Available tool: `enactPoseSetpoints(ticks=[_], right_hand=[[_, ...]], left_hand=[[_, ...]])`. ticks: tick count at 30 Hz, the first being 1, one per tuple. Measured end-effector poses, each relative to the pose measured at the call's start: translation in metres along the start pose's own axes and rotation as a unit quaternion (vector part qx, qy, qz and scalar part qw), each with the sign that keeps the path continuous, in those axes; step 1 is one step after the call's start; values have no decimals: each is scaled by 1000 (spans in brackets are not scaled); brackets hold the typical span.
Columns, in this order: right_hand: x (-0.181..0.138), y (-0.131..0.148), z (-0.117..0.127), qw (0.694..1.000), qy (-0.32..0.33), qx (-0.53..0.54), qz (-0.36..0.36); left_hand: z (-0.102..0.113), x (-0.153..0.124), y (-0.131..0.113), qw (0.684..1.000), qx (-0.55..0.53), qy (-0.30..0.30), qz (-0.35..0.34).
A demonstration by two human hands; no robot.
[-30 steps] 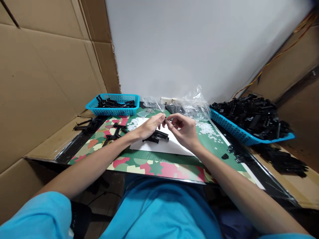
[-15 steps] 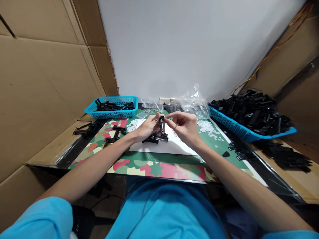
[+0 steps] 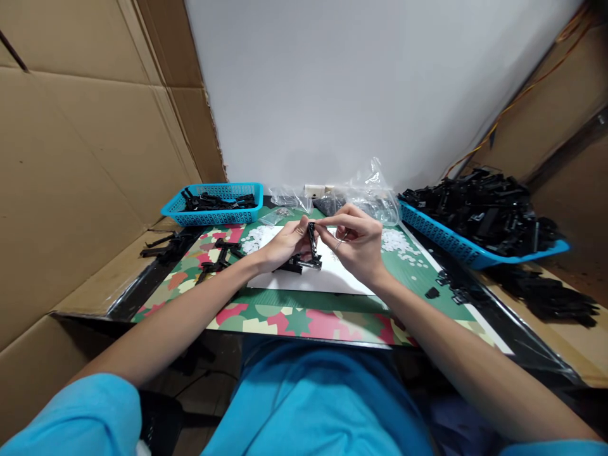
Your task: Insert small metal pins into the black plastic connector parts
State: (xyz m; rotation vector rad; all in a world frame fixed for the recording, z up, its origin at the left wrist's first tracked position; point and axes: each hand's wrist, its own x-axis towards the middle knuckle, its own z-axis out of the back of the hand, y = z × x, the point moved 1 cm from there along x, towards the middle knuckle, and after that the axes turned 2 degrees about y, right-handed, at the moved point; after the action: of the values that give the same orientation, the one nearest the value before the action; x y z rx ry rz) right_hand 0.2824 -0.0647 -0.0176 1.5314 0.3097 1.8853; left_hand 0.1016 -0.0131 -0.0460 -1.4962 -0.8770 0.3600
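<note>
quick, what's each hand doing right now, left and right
Left hand: closed, pinching the upright black part.
Right hand: closed, fingertips on the same part's top; a thin metal piece shows at its fingers.

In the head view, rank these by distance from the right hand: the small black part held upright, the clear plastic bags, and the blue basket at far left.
From the right hand:
1. Small black part, pinched between both hands at the fingertips.
2. Clear plastic bags, just behind the hand by the wall.
3. Blue basket, back left corner, beyond the left hand.
</note>
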Motion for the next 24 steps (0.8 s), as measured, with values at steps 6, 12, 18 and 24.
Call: enactPoseSetpoints(ticks=[6, 12, 18, 24], right_hand=[[3, 0, -1, 1000, -1, 16, -10], [8, -2, 3, 999, -2, 51, -4], [7, -5, 2, 999, 24, 41, 3], [5, -5, 0, 999, 19, 27, 7]], left_hand=[[0, 0, 3, 1000, -2, -7, 19], [0, 0, 3, 1000, -17, -1, 19], [0, 0, 4, 1000, -8, -2, 24], [-1, -2, 4, 999, 13, -2, 32]])
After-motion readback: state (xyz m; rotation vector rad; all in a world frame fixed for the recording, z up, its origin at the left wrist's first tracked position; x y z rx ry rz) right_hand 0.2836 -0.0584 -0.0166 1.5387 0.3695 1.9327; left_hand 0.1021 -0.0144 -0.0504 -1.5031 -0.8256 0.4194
